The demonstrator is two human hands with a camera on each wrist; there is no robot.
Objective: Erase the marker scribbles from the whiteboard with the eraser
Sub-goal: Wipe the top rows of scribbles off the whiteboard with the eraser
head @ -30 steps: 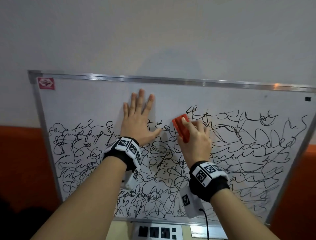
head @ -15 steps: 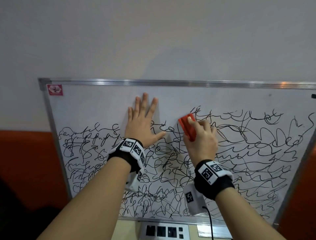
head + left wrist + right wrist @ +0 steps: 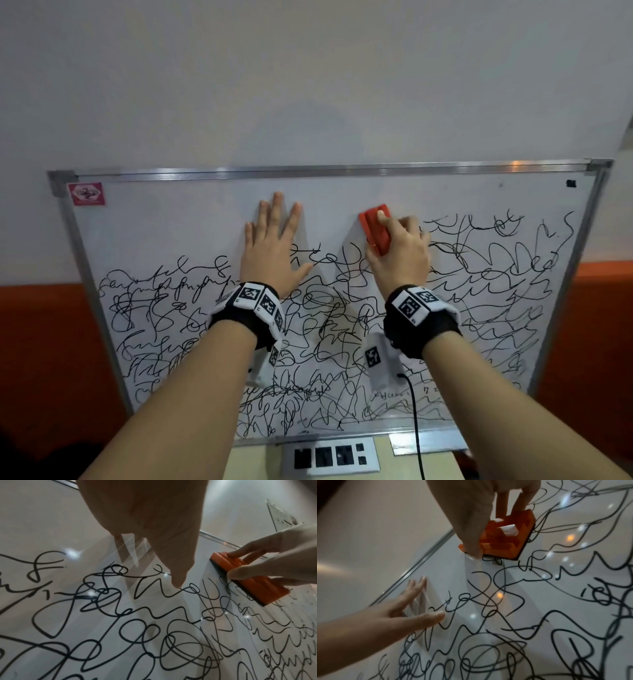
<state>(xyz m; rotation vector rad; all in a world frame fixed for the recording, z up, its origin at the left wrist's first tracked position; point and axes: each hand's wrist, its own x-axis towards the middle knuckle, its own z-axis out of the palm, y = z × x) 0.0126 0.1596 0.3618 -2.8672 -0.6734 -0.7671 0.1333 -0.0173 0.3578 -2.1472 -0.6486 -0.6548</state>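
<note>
Two hands up. Right hand (image 3: pixel 399 255) gripping one orange eraser (image 3: pixel 375 229), pad flat against one whiteboard (image 3: pixel 171 226). Left hand (image 3: pixel 274 246) just beside it, fingers straight and spread, palm pressed on bare board. Black marker scribbles (image 3: pixel 325 342) below and right of both hands.

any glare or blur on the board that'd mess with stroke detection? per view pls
Head: whiteboard evenly lit, strokes sharp, soft hand shadows, frame edges bowed by the wide lens. Left wrist: small specular dots on the gloss, left hand close and soft, eraser crisp. Right wrist: white and orange light spots, motion blur on the right hand and the right-edge scribbles.
</note>
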